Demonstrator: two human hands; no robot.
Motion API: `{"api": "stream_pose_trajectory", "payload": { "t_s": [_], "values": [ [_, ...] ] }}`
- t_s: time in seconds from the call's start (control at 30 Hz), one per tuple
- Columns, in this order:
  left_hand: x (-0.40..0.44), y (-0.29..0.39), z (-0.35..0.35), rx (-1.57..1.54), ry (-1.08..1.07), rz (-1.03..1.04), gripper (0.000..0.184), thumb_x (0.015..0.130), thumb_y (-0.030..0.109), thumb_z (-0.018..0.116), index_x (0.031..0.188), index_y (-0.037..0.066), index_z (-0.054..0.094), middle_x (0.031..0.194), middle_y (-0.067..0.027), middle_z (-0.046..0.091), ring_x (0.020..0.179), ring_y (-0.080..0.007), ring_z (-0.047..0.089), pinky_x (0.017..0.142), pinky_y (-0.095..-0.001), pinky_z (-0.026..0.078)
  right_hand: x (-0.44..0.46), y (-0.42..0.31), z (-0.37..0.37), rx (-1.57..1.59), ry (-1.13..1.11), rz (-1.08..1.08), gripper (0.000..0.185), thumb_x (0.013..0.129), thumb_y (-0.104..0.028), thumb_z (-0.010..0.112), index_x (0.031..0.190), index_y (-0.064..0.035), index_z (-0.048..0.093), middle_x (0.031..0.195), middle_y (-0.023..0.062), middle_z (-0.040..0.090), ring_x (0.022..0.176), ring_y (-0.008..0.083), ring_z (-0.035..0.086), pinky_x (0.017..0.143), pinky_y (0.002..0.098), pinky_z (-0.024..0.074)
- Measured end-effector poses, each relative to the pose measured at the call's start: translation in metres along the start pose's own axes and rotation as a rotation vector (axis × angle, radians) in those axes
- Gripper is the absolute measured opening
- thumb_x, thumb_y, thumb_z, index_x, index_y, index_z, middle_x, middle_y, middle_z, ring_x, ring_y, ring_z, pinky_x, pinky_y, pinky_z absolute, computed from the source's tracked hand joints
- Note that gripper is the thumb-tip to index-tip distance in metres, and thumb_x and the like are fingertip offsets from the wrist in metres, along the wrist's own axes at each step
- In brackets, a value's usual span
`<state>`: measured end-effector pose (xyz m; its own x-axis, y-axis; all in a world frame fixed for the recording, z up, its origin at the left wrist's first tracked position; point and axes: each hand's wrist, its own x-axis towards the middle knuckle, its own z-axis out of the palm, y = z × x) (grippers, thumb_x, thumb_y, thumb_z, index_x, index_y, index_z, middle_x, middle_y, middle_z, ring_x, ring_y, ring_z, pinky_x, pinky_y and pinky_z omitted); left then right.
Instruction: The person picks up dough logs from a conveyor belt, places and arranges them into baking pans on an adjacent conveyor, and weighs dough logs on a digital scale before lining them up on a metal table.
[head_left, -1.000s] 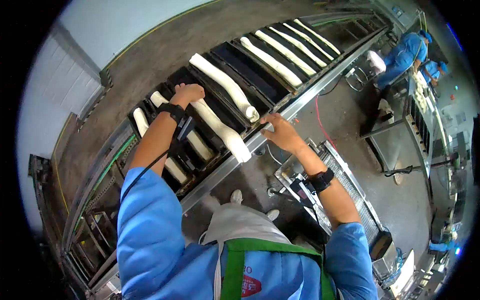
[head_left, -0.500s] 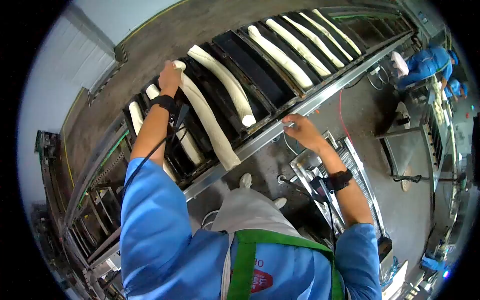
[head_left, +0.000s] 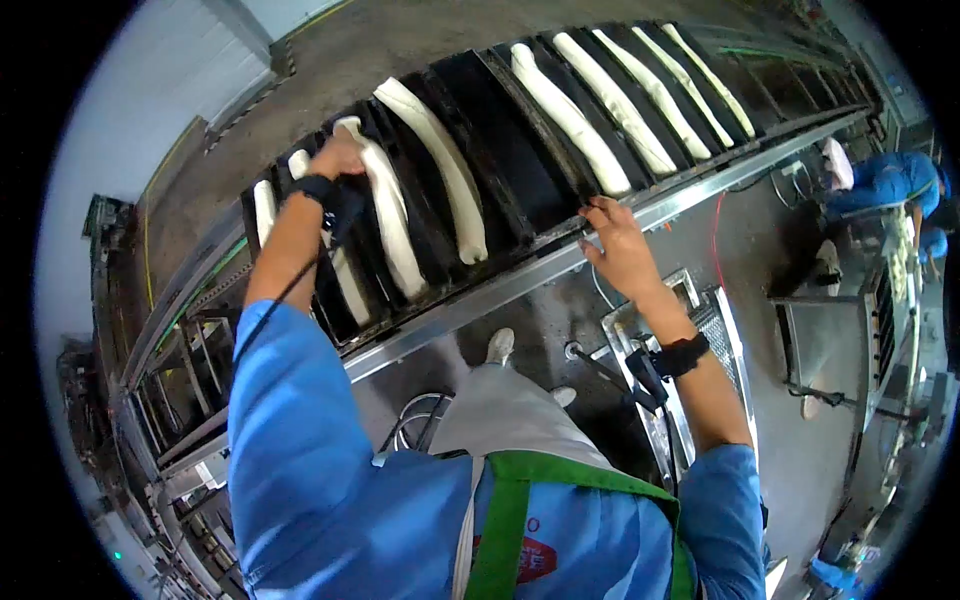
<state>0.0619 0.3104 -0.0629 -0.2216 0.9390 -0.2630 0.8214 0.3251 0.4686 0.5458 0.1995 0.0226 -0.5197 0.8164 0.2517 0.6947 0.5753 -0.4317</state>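
Long, pale dough logs lie in a row of black baking pans. My left hand [head_left: 338, 157] is at the far end of one dough log [head_left: 391, 220], its fingers curled against it; that log lies slightly bent in its pan. On one side of it is another dough log [head_left: 350, 285], partly covered by my left forearm. On the other side lies a curved dough log [head_left: 445, 160]. My right hand [head_left: 622, 245], thumb apart from the fingers, is at the near edge of the pans, beside the bare pan [head_left: 510, 150]. Its fingertips appear to touch that edge.
A metal rail [head_left: 520, 290] runs along the near side of the pans. More dough logs [head_left: 570, 120] lie farther right. A metal frame stand [head_left: 715, 330] is below my right hand. People in blue [head_left: 880, 185] work at the far right, near a metal table [head_left: 825, 335].
The dough log under my left hand has moved from overhanging the rail to lying within its pan. My right hand has reached forward to the pans' edge. The view has shifted slightly.
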Motion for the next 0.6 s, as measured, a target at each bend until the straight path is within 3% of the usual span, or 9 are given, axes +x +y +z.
{"api": "stream_pose_trajectory", "payload": {
  "t_s": [0.07, 0.13, 0.27, 0.33, 0.37, 0.4, 0.47, 0.53, 0.6],
  "values": [
    [0.022, -0.073, 0.039, -0.041, 0.09, 0.259, 0.064, 0.074, 0.02, 0.051, 0.127, 0.011, 0.017, 0.117, -0.0168, 0.037, 0.095, -0.0277, 0.045, 0.086, -0.0519, 0.028, 0.006, -0.001, -0.004, 0.0, -0.099, -0.025, 0.035, 0.064, -0.011, 0.061, 0.097, -0.0046, 0.051, 0.107, 0.0119, 0.044, 0.105, 0.0287, 0.039, 0.083, 0.0363, 0.0339],
    [-0.089, 0.084, -0.01, -0.242, -0.112, -0.251, 0.066, 0.079, 0.026, 0.045, 0.129, 0.01, 0.005, 0.114, -0.0194, 0.042, 0.083, -0.0256, 0.054, 0.074, -0.0366, 0.042, 0.007, 0.006, 0.003, -0.188, -0.13, -0.211, 0.034, 0.065, -0.017, 0.061, 0.097, -0.0066, 0.052, 0.102, 0.0095, 0.047, 0.104, 0.0259, 0.04, 0.083, 0.0371, 0.0328],
    [-0.097, 0.054, -0.027, -0.334, -0.168, -0.331, 0.05, 0.081, 0.032, 0.042, 0.12, 0.002, 0.03, 0.101, -0.0155, 0.053, 0.082, -0.0229, 0.055, 0.062, -0.0391, 0.046, 0.006, 0.016, 0.021, -0.242, -0.189, -0.308, 0.029, 0.068, -0.022, 0.059, 0.095, -0.0108, 0.053, 0.092, 0.0041, 0.051, 0.105, 0.0225, 0.039, 0.083, 0.037, 0.031],
    [-0.075, 0.028, -0.039, 0.068, -0.527, -0.366, 0.037, 0.079, 0.029, 0.043, 0.098, -0.001, 0.05, 0.084, -0.015, 0.059, 0.077, -0.0242, 0.057, 0.054, -0.0353, 0.046, 0.005, 0.006, 0.029, -0.162, -0.109, -0.334, 0.022, 0.067, -0.023, 0.059, 0.087, -0.0125, 0.057, 0.095, 0.0053, 0.049, 0.106, 0.0232, 0.037, 0.084, 0.0379, 0.0289],
    [-0.056, 0.001, -0.046, 0.388, -0.456, -0.093, 0.022, 0.078, 0.015, 0.041, 0.077, -0.001, 0.056, 0.068, -0.0107, 0.058, 0.063, -0.0222, 0.056, 0.054, -0.036, 0.045, 0.007, -0.004, 0.026, -0.108, -0.071, -0.327, 0.018, 0.067, -0.023, 0.059, 0.082, -0.013, 0.058, 0.096, 0.0062, 0.048, 0.106, 0.0245, 0.036, 0.085, 0.0398, 0.0279],
    [-0.073, 0.027, -0.041, 0.572, 0.122, 0.128, 0.031, 0.074, 0.022, 0.043, 0.089, -0.003, 0.054, 0.083, -0.0188, 0.058, 0.077, -0.0317, 0.057, 0.064, -0.0408, 0.045, 0.008, -0.012, 0.025, -0.054, -0.034, -0.32, 0.014, 0.067, -0.024, 0.059, 0.076, -0.0136, 0.059, 0.096, 0.0071, 0.047, 0.106, 0.0258, 0.036, 0.086, 0.0417, 0.027],
    [-0.104, 0.095, -0.04, 0.403, 0.222, 0.018, 0.031, 0.074, 0.024, 0.044, 0.089, -0.001, 0.055, 0.091, -0.0205, 0.056, 0.084, -0.0332, 0.055, 0.072, -0.0426, 0.043, 0.009, -0.023, 0.032, -0.028, -0.039, -0.322, 0.012, 0.065, -0.023, 0.06, 0.072, -0.0134, 0.059, 0.101, 0.0076, 0.044, 0.106, 0.0273, 0.035, 0.087, 0.0424, 0.026],
    [-0.081, 0.069, -0.006, 0.483, -0.025, 0.075, 0.035, 0.072, 0.026, 0.046, 0.096, 0.001, 0.052, 0.094, -0.0224, 0.054, 0.085, -0.0352, 0.054, 0.074, -0.0412, 0.043, 0.008, -0.032, 0.038, -0.03, -0.078, -0.377, 0.015, 0.065, -0.024, 0.06, 0.074, -0.0127, 0.059, 0.101, 0.0077, 0.045, 0.107, 0.0271, 0.034, 0.087, 0.043, 0.0254],
    [-0.096, 0.1, 0.004, 0.533, 0.013, -0.136, 0.045, 0.07, 0.028, 0.049, 0.106, 0.001, 0.042, 0.097, -0.0232, 0.052, 0.091, -0.0349, 0.051, 0.076, -0.0405, 0.041, 0.006, -0.031, 0.042, -0.008, -0.074, -0.407, 0.016, 0.066, -0.026, 0.059, 0.077, -0.0136, 0.06, 0.102, 0.0085, 0.045, 0.107, 0.0274, 0.034, 0.088, 0.0435, 0.0247]
  ]
}}
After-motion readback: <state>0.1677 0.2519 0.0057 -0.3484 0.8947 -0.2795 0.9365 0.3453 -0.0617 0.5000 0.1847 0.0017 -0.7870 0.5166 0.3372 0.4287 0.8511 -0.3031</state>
